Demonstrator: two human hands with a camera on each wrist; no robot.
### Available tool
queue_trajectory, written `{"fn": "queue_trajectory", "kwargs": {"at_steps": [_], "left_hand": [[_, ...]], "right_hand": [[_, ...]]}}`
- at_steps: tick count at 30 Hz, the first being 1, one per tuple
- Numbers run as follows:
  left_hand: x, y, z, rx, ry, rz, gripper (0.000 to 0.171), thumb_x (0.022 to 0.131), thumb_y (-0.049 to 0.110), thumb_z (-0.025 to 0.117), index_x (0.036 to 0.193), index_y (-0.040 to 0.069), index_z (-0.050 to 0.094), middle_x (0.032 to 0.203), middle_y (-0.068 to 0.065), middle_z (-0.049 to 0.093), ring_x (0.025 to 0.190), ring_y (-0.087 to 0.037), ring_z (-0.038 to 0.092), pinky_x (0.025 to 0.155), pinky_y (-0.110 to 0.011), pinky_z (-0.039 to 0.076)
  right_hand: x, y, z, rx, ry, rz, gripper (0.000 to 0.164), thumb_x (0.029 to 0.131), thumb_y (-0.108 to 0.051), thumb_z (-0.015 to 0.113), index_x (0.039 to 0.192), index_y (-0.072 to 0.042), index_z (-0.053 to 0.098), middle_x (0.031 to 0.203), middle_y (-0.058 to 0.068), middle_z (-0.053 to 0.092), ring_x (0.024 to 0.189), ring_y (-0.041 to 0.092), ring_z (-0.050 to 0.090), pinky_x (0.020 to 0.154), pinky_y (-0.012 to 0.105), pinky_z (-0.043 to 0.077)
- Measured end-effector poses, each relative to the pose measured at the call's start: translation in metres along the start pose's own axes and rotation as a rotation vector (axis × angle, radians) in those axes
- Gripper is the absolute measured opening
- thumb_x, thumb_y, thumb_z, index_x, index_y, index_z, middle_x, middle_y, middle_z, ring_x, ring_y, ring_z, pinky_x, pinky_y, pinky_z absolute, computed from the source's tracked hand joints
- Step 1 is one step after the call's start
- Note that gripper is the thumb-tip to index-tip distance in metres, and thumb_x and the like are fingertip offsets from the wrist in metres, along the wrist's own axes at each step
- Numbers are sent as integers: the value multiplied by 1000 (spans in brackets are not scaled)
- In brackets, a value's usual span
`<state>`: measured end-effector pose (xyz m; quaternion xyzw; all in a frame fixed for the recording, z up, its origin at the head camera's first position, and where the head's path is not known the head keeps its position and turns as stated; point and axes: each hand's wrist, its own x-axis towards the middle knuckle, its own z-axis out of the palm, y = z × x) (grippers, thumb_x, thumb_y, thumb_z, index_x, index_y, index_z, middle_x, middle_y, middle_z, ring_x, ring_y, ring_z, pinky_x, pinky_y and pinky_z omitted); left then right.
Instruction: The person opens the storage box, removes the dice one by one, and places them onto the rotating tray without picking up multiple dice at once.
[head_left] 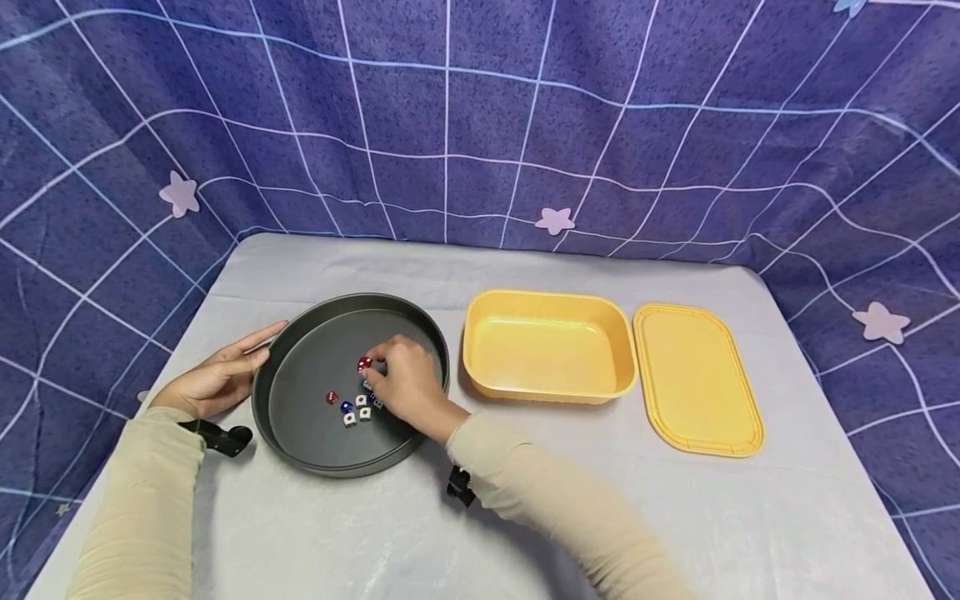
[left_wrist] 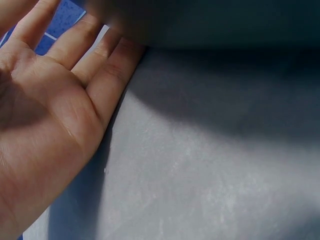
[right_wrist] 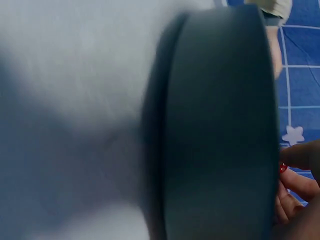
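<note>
A round dark pan (head_left: 307, 450) lies on the table's left half. Over its inside, my right hand (head_left: 408, 379) pinches a red die (head_left: 364, 364) between thumb and fingertips; the red also shows at the fingertips in the right wrist view (right_wrist: 283, 168). Below it in the pan lie a smaller red die (head_left: 332, 397), a blue die (head_left: 347, 407) and several white dice (head_left: 365, 413), some partly hidden by the hand. My left hand (head_left: 221, 375) rests against the pan's left outer wall, its fingers extended along it, as the left wrist view also shows.
Right of the pan stands a yellow rectangular tub (head_left: 551, 396). Its flat yellow lid (head_left: 697, 379) lies beside it on the grey-white tablecloth (head_left: 360, 533). A blue curtain (head_left: 495, 117) with a grid pattern and stars hangs behind and at the sides.
</note>
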<state>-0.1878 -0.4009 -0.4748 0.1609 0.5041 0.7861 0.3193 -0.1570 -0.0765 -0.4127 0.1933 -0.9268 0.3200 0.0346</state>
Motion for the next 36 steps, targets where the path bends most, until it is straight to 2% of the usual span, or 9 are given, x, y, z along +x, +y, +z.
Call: {"fn": "queue_trajectory", "kwargs": {"at_steps": [9,20,25,30,36], "left_hand": [[-3,1,0,-30,-14,6,54,105,1,17,156,20,11,147,7,44,127,-11,49,99,-30,45],[-6,0,1,-21,-1,19,54,105,0,17,156,18,10,147,6,45,126,-12,50,98,-30,46],[-5,-1,1,-29,-13,18,54,105,1,17,156,19,11,147,5,45,126,-12,49,98,-31,45],[-4,0,1,-25,-18,13,54,105,2,19,156,19,10,146,6,45,126,-12,49,98,-31,45],[-3,0,2,-3,4,-5,54,105,3,20,156,20,12,146,8,45,127,-10,48,99,-30,44]], "right_hand": [[-7,-9,22,-16,-46,-16,19,85,-24,74,102,-17,76,97,-4,66,94,14,62,82,30,49],[-10,-11,28,-109,-105,-92,19,88,-26,71,104,-17,75,102,-3,67,96,15,60,83,26,48],[-10,-10,29,-103,-109,-112,19,88,-27,71,103,-17,75,103,-3,68,98,15,61,84,26,48],[-7,-4,19,-28,-85,-98,24,87,-27,72,107,-14,75,105,-1,70,102,19,62,88,32,48],[-1,16,-12,23,-45,-61,26,88,-27,71,110,-12,73,107,2,69,102,19,63,90,30,47]]}}
